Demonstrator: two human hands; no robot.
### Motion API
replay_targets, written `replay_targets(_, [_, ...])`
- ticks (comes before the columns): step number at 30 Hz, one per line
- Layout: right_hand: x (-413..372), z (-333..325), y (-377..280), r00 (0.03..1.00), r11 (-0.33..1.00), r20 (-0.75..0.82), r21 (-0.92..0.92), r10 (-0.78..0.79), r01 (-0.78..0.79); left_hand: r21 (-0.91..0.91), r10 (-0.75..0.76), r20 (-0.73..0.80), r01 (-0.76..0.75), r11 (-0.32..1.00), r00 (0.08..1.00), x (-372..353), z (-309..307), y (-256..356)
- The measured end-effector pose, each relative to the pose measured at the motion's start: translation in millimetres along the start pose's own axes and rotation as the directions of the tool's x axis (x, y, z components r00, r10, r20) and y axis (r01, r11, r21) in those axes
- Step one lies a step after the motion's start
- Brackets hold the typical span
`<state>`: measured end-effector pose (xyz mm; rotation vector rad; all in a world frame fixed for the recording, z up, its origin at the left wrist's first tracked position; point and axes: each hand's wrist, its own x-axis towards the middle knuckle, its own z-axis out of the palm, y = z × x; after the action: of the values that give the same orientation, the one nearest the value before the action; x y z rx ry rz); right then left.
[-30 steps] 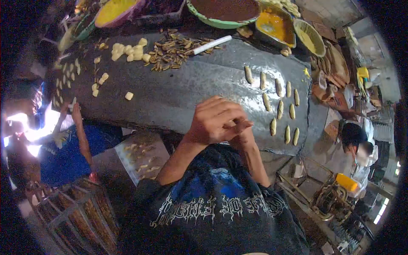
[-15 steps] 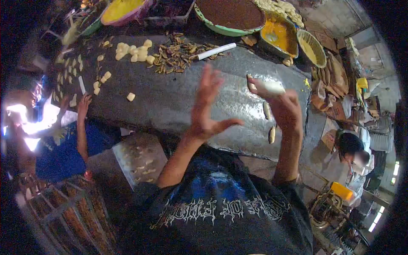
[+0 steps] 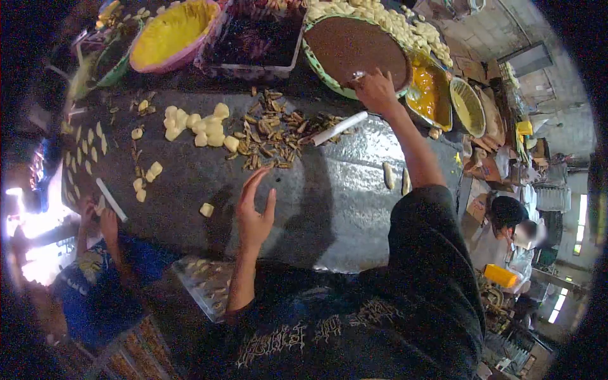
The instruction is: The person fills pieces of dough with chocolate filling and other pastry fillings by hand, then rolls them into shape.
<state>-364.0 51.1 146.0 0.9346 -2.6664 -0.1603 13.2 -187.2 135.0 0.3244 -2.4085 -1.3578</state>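
My right hand (image 3: 378,93) reaches over the near rim of a green-edged bowl (image 3: 318,71) filled with a brown mass (image 3: 354,47). Its fingers are closed at the surface, and a small pale, shiny bit shows at their tips; what it is I cannot make out. Above the dark table (image 3: 297,209), my left hand (image 3: 255,215) is held up with fingers and thumb apart, holding nothing. Just beyond it lie a pile of brown strips (image 3: 272,130), a cluster of pale dough balls (image 3: 206,130) and a white rolling rod (image 3: 340,128). Two filled dough pieces (image 3: 388,175) rest below my right forearm.
Along the back stand a yellow-filled basin (image 3: 212,19), a dark tray (image 3: 297,47), an orange-filled tray (image 3: 437,123) and heaped dough pieces (image 3: 430,38). On the left, a co-worker's hands (image 3: 104,218) work near another white rod (image 3: 111,200). Another person (image 3: 516,240) is at right.
My right hand has moved from above the right side of the table up to the brown-filled bowl. My left hand has moved left and lower. The view has tilted toward the back containers.
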Motion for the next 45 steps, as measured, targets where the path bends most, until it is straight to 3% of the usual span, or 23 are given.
replay_targets(2, [3.9, 8.5, -2.4, 0.985, 0.993, 0.127, -0.021, 0.114, -0.113, -0.022, -0.056, 0.029, 0.056, 0.998, 0.998, 5.6, -0.3, -17.8])
replay_targets(3, [-0.7, 1.7, 2.2, 0.982, 0.908, 0.094, 0.374, 0.165, -0.189, -0.041, -0.110, 0.061, 0.113, 0.993, 0.992, 5.9, 0.0, -25.0])
replay_targets(6, [-7.8, -40.0, -9.4, 0.807, 0.419, 0.229, 0.759, 0.544, -0.498, -0.103, -0.163, 0.156, 0.180, 0.978, 0.974, 13.0, 5.5, -27.1])
replay_targets(11, [-23.0, 4.0, 11.7, 0.913, 0.823, 0.011, 0.429, 0.408, -0.373, -0.177, -0.137, 0.263, 0.187, 0.966, 0.955, 15.3, 34.7, -14.6])
replay_targets(15, [-34.3, 16.9, 21.3, 0.824, 0.075, 0.242, 0.943, 0.512, -0.323, -0.290, -0.135, 0.263, 0.212, 0.933, 0.955, 1.6, 61.0, 0.3])
replay_targets(18, [-46.9, 10.0, 13.9, 0.826, -0.595, 0.434, 0.788, 0.359, -0.156, -0.384, -0.141, 0.269, 0.241, 0.891, 0.953, -15.0, 82.6, 18.2])
replay_targets(19, [-45.8, 13.8, 13.6, 0.796, -0.410, 0.405, 0.886, 0.451, -0.218, -0.413, -0.146, 0.274, 0.253, 0.875, 0.951, -20.6, 90.0, 26.5])
replay_targets(20, [-46.9, 10.9, 15.4, 0.879, 0.122, 0.101, 0.977, 0.467, -0.177, -0.428, -0.138, 0.272, 0.249, 0.869, 0.952, -26.3, 96.8, 33.7])
replay_targets(21, [-48.6, 2.6, 14.0, 0.931, 0.615, -0.175, 0.786, 0.321, -0.064, -0.442, -0.135, 0.270, 0.247, 0.862, 0.953, -33.6, 103.4, 38.6])
replay_targets(22, [-51.0, -5.9, 11.8, 0.936, 0.925, -0.348, 0.371, 0.051, 0.087, -0.457, -0.135, 0.265, 0.248, 0.855, 0.955, -43.6, 109.5, 43.8])
replay_targets(23, [-52.2, -15.1, 8.8, 0.966, 0.941, -0.258, 0.323, -0.020, 0.106, -0.481, -0.150, 0.264, 0.264, 0.836, 0.953, -53.8, 115.6, 48.6])
replay_targets(26, [-46.8, -7.7, 19.0, 0.981, 0.947, -0.065, 0.257, -0.181, 0.191, -0.513, -0.196, 0.239, 0.296, 0.806, 0.951, -81.9, 120.8, 55.6])
replay_targets(27, [-48.4, -10.8, 20.0, 0.998, 0.899, -0.035, 0.433, -0.046, 0.057, -0.501, -0.208, 0.226, 0.297, 0.813, 0.952, -93.1, 120.6, 58.4])
replay_targets(28, [-50.1, -14.0, 23.6, 0.983, 0.642, 0.037, 0.752, 0.180, -0.146, -0.490, -0.219, 0.216, 0.300, 0.818, 0.951, -101.1, 121.0, 59.7])
replay_targets(29, [-52.8, -15.8, 26.9, 0.918, 0.244, 0.198, 0.925, 0.345, -0.291, -0.512, -0.228, 0.200, 0.300, 0.805, 0.953, -106.1, 122.4, 57.6])
replay_targets(30, [-56.1, -18.9, 24.0, 0.816, -0.211, 0.411, 0.911, 0.408, -0.353, -0.534, -0.241, 0.183, 0.302, 0.790, 0.953, -111.9, 124.1, 52.4])
replay_targets(32, [-74.8, -33.9, 5.0, 0.859, -0.672, 0.487, 0.691, 0.159, -0.267, -0.548, -0.273, 0.168, 0.320, 0.773, 0.947, -121.3, 121.8, 50.0])
replay_targets(34, [-99.9, -58.3, -16.9, 0.899, -0.945, 0.430, 0.253, -0.081, -0.207, -0.538, -0.293, 0.169, 0.337, 0.773, 0.941, -106.6, 116.6, 58.7])
replay_targets(37, [-156.0, -90.6, -102.9, 0.912, -0.947, 0.409, 0.303, 0.027, -0.108, -0.784, -0.323, 0.197, 0.347, 0.514, 0.926, -71.3, 108.1, 68.5])
replay_targets(39, [-181.7, -104.2, -145.2, 0.936, -0.921, 0.304, 0.284, -0.178, -0.267, -0.643, -0.319, 0.066, 0.284, 0.711, 0.946, -55.8, 86.8, 84.6])
replay_targets(40, [-188.3, -113.0, -160.3, 0.908, -0.865, 0.197, 0.285, -0.369, -0.413, -0.660, -0.379, 0.131, 0.366, 0.656, 0.916, -47.4, 75.0, 77.3])
replay_targets(44, [-193.6, -113.2, -223.2, 0.926, -0.797, 0.334, 0.504, -0.175, -0.333, -0.749, -0.539, 0.357, 0.579, 0.322, 0.763, -14.2, 22.3, 57.9])
replay_targets(45, [-186.6, -115.2, -232.3, 0.921, -0.496, 0.390, 0.795, -0.022, -0.349, -0.793, -0.566, 0.362, 0.564, 0.232, 0.741, -7.1, 15.4, 50.7])
